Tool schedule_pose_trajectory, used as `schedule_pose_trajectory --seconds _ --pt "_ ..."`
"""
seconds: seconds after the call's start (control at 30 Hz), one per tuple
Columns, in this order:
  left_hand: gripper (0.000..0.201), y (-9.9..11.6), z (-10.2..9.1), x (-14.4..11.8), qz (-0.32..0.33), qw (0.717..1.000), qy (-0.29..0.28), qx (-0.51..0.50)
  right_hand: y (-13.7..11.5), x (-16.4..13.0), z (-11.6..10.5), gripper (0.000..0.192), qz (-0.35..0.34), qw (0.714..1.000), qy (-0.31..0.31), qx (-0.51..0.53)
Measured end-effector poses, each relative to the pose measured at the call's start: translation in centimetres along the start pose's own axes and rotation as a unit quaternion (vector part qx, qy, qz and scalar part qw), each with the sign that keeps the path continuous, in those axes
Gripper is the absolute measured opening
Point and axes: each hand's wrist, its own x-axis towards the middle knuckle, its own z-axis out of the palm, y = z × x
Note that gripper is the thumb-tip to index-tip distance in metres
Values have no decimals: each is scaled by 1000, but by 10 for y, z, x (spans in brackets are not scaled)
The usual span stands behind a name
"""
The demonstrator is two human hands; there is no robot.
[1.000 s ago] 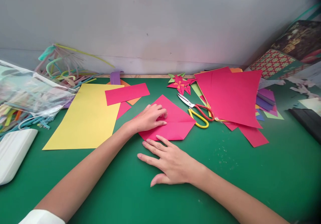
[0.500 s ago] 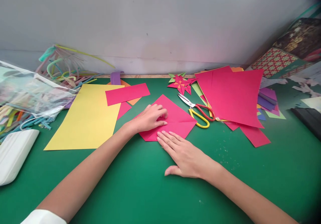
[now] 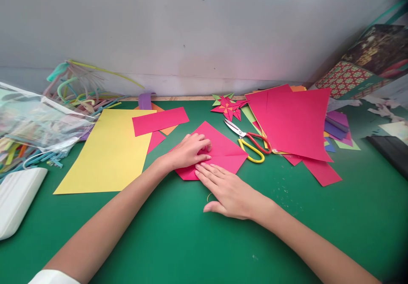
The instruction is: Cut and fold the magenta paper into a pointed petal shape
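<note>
Centre of the green counter (image 3: 287, 216): folded pink paper (image 3: 223, 150), diamond-ish shape with a horizontal crease, lying flat. Left hand (image 3: 188, 151) on its left part, palm down, fingers curled a little, fingertips pressing the paper near the crease; grip not clamped on anything, just pressing. Right hand (image 3: 228, 188) flat on the counter just near of the paper, fingers spread and straight, fingertips (image 3: 204, 169) touching the paper's near edge, thumb out to the near side; grip apart, holds nothing. The two hands almost touch at the fingertips.

Right of the paper, just beside it: scissors (image 3: 250, 142) with one red and one yellow handle loop, blades pointing far-left. Far of the scissors: small folded star (image 3: 228, 107) in pink, orange and green. Right side: stack of large pink sheets (image 3: 293, 122) over mixed coloured scraps, purple and green bits poking out at its right. Left of the folded paper: big yellow sheet (image 3: 108, 150), with a pink strip (image 3: 160, 120) overlapping its far-right corner and an orange piece under the strip. Far left: clear plastic bag (image 3: 38, 120) and a tangle of coloured straws or strips (image 3: 79, 88) against the wall. Near-left edge: white object (image 3: 15, 197), cannot tell what. Far right: patterned box (image 3: 366, 67), partly cut off.
</note>
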Motion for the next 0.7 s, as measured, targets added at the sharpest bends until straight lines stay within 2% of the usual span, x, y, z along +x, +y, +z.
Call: schedule_pose_trajectory --seconds 0.07,0.17,0.3,0.53,0.63,0.7 --pt "22 0 0 0 -2 1000 -2 4 0 5 12 98 -1 1000 15 -25" --pt "23 1 -1 1 4 1000 -3 8 -1 6 19 100 -5 999 29 -40" --pt "23 0 -1 0 14 1000 -1 6 -5 1 19 100 -13 999 29 -39" --pt "25 0 -1 -1 9 1000 -1 11 -14 -6 11 101 -20 1000 -12 14" --pt "25 2 -2 -2 0 1000 0 5 -11 -9 -2 83 -64 992 -44 99" --pt "24 3 -3 -2 -1 1000 -1 0 -9 -7 -9 64 -93 983 -33 158"
